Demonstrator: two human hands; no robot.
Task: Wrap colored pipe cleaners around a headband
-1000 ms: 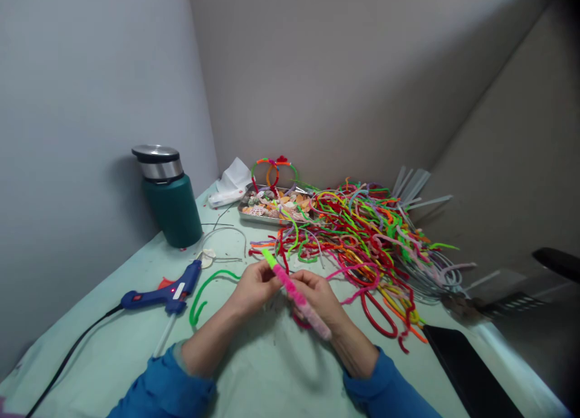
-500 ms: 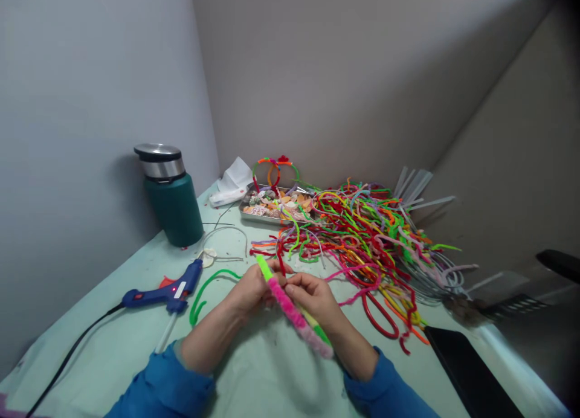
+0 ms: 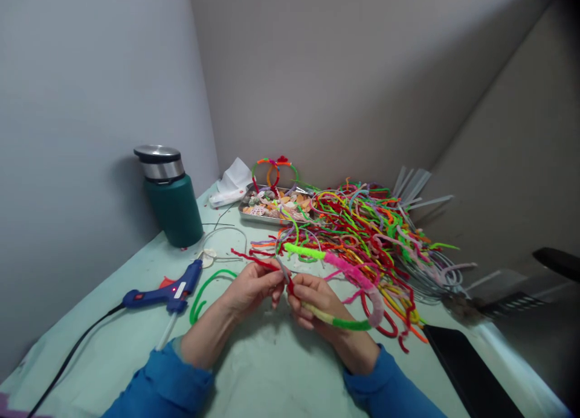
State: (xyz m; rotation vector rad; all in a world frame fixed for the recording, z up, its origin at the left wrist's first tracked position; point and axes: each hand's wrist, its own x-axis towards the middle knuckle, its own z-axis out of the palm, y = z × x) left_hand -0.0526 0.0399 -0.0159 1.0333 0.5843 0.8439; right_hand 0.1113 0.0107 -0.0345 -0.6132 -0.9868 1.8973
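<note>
My right hand (image 3: 313, 298) grips a curved hoop wrapped in green, pink and pale fuzzy wire (image 3: 357, 279); the hoop arcs up and to the right over the hand. My left hand (image 3: 252, 286) pinches a red fuzzy wire (image 3: 256, 260) that runs left from the point where both hands meet, at one end of the hoop. Both hands hover just above the pale green table (image 3: 254, 369).
A big heap of coloured fuzzy wires (image 3: 367, 231) lies behind the hands. A metal tray of small bits (image 3: 272, 206), a green flask (image 3: 170, 196), a blue glue gun (image 3: 163, 292) with its cord, a loose green wire (image 3: 206, 288) and bare grey hoops (image 3: 435, 276) lie around. A black object (image 3: 466, 372) sits front right.
The wrapped hoop has swung from pointing down-right across my right wrist to arching up over the hand. A red wire is now pinched in my left hand.
</note>
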